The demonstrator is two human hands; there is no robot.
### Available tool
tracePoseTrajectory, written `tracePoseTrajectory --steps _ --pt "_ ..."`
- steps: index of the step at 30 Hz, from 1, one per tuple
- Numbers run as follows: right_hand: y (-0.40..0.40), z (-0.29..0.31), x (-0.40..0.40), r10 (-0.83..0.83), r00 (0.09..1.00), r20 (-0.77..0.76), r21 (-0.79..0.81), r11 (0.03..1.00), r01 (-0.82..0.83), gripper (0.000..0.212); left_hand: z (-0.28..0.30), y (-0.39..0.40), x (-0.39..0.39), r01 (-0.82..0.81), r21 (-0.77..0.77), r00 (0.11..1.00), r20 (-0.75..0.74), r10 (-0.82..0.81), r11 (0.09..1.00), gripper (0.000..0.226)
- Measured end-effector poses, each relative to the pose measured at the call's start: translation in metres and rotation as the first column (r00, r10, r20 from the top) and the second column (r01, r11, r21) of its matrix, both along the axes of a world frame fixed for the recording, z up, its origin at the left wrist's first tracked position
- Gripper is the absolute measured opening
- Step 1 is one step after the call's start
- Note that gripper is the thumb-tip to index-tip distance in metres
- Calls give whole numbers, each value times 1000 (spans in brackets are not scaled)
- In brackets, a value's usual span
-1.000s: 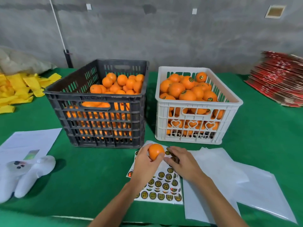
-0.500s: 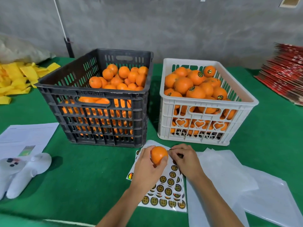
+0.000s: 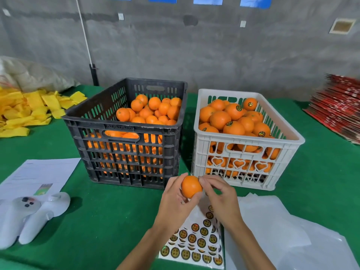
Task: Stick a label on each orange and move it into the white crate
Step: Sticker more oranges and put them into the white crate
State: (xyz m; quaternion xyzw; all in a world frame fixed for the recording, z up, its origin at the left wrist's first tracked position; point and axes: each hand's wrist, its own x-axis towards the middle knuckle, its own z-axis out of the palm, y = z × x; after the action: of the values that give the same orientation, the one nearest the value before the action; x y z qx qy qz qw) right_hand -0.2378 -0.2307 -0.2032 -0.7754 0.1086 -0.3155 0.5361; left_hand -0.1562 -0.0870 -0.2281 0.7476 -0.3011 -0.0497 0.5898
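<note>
Your left hand [image 3: 176,197] cups the orange [image 3: 191,186] from below and the left, its grip closed round the fruit; your right hand [image 3: 220,195] meets its right side with curled fingertips, though whether they pinch a label you cannot tell. The orange is round, showing no clear long axis, and is held above the surface [image 3: 109,221], over the sticker sheet [image 3: 196,244]. The white crate [image 3: 247,152] stands just beyond, right of the black crate [image 3: 126,152], heaped above its rim.
</note>
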Motion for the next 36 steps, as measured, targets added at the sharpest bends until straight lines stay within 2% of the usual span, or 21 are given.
tracePoseTrajectory --steps 2,3,5,7,9,11,12,14,16,19,21,22,24,25,26,27,28,30,31,34,36 --pt "3 18 0 37 999 -16 -91 995 -38 19 19 0 6 -11 1 996 93 10 1000 65" --pt "4 29 1 17 999 -42 -157 987 -23 29 32 -2 8 -16 6 988 153 15 1000 66" --pt "5 54 7 -116 992 -50 -311 946 95 71 65 -12 14 -3 7 959 282 1 1000 68" --pt "-1 85 19 -225 974 37 -385 896 222 94 104 -25 22 19 -13 895 446 -11 1000 66" --pt "-19 119 33 -244 959 145 -382 880 281 94 143 -43 35 45 1 824 565 -38 999 68" --pt "-44 154 51 -266 950 163 -385 869 309 87 182 -63 52 101 65 809 576 -120 993 73" --pt "-58 168 60 -311 937 158 -418 839 349 84 199 -73 62 125 97 805 572 -158 987 73" --pt "-85 189 80 -427 887 175 -545 708 449 76 227 -90 84 125 172 781 590 -204 977 69" --pt "-104 205 98 -486 857 171 -641 606 471 69 245 -102 114 54 252 755 623 -204 966 66" --pt "-112 212 124 -459 876 152 -669 604 432 68 257 -99 175 -150 349 805 586 -91 925 50" --pt "-101 208 143 -389 908 158 -651 650 392 65 252 -85 218 -228 543 870 487 -82 808 38" --pt "-94 204 153 -352 924 152 -640 677 363 64 245 -76 234 -221 700 899 417 -136 679 35" --pt "-77 196 170 -280 950 138 -617 726 304 61 220 -55 255 -96 952 961 164 -221 290 43" --pt "-71 191 177 -251 959 133 -607 744 280 59 208 -46 260 32 990 983 -6 -182 139 55" --pt "-65 187 184 -228 966 125 -595 761 257 58 198 -39 264 195 978 977 -187 -100 77 67" --pt "-60 182 189 -211 970 117 -583 776 240 56 191 -37 269 323 942 946 -320 -46 96 76" --pt "-56 178 193 -202 973 114 -573 787 231 55 187 -40 273 392 905 919 -391 -43 167 83" --pt "-52 170 199 -197 974 107 -553 802 223 52 188 -54 277 379 884 925 -373 -77 273 92" --pt "-51 166 201 -193 976 99 -543 811 216 51 189 -65 276 342 905 940 -324 -110 253 93" --pt "-49 159 201 -180 979 100 -517 831 205 51 191 -92 260 192 981 964 -185 -193 17 65" --pt "-49 158 200 -183 977 107 -508 835 213 52 181 -101 256 123 992 980 -123 -159 -7 42"
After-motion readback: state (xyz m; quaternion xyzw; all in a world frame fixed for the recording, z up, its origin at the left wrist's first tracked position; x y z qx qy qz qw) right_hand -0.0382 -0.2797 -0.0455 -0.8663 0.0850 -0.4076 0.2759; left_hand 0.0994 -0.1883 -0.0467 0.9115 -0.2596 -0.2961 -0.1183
